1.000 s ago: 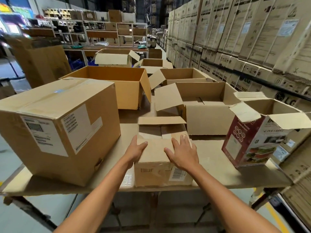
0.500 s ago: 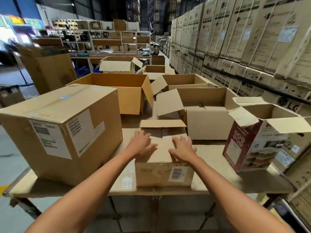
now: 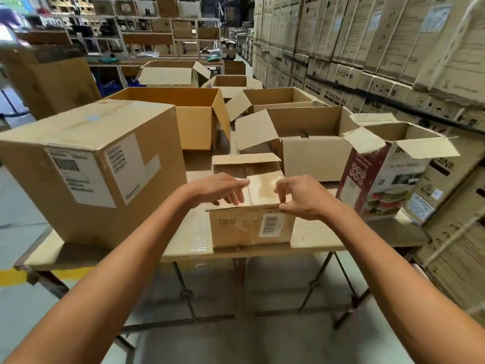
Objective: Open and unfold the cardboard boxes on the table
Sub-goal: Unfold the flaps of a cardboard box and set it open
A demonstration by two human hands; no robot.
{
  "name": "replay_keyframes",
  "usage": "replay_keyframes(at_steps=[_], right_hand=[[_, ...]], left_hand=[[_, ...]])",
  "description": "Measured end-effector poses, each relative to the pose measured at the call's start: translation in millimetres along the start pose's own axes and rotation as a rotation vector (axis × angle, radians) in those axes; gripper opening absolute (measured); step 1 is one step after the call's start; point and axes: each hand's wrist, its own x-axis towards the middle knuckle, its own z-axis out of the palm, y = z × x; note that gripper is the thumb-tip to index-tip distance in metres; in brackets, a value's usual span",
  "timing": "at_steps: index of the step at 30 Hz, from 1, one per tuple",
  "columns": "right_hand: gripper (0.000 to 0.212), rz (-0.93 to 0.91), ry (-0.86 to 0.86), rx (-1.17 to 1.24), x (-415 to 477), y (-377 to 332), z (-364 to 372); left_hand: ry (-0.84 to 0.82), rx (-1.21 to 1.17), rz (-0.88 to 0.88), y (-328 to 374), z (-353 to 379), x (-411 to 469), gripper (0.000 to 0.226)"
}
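A small cardboard box [image 3: 244, 228] with a barcode label stands at the table's front edge. Its far flap [image 3: 245, 159] is folded up and back; the near top flap [image 3: 262, 190] lies almost flat, with shiny tape on it. My right hand [image 3: 299, 197] curls its fingers and thumb round the near flap's front right edge and pinches it. My left hand [image 3: 220, 189] is over the left part of the same flap, fingers stretched out and pointing down at it; whether they touch it is unclear.
A large taped box [image 3: 105, 166] stands to the left. Several opened boxes [image 3: 312, 151] fill the table [image 3: 315, 239] behind, and a maroon printed box [image 3: 380, 179] with raised flaps is at the right. Stacked cartons [image 3: 393, 48] wall the right side.
Both hands rose from lying flat on the small box's top. The right hand came to the flap's front edge and pinched it; the left hand lifted with fingers spread.
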Motion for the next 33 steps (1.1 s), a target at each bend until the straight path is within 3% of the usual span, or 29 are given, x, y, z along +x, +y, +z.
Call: replay_keyframes(at_steps=[3, 6, 10, 12, 15, 20, 24, 27, 29, 33], right_hand=[[0.019, -0.016, -0.061, -0.012, -20.7, 3.5, 29.2], [0.024, -0.097, -0.107, -0.055, -30.4, 11.4, 65.1], [0.051, -0.115, -0.048, -0.202, -27.4, 16.8, 97.4], [0.046, -0.077, 0.030, -0.185, -18.3, 16.9, 95.1], [0.034, -0.049, 0.168, -0.094, 4.9, 19.9, 81.3], [0.030, -0.021, 0.217, 0.001, 65.7, 34.3, 67.4], [0.036, -0.048, 0.290, -0.014, 131.9, 46.6, 60.1], [0.054, 0.009, 0.273, -0.112, 179.4, 58.7, 59.5], [0.061, 0.039, 0.225, -0.155, 207.3, 70.7, 59.1], [0.030, 0.085, 0.284, 0.135, 255.3, 94.5, 45.9]], left_hand=[[0.096, 0.427, -0.015, -27.9, 40.4, 5.7, 0.059], [0.283, 0.560, -0.023, -58.0, 82.7, 9.2, 0.069], [0.466, 0.700, 0.007, -85.1, 109.8, 14.9, 0.073], [0.515, 0.750, 0.029, -89.9, 111.5, 19.6, 0.072], [0.626, 0.702, 0.091, -90.9, 102.5, 28.7, 0.065], [0.779, 0.477, 0.135, -90.0, 56.4, 63.9, 0.060], [0.787, 0.490, 0.066, -93.9, 10.4, 108.2, 0.042], [0.711, 0.470, -0.013, -100.1, -22.2, 139.8, 0.055], [0.664, 0.381, -0.014, -106.7, -41.9, 156.2, 0.050], [0.796, 0.045, 0.071, -124.2, -76.9, 181.3, 0.025]])
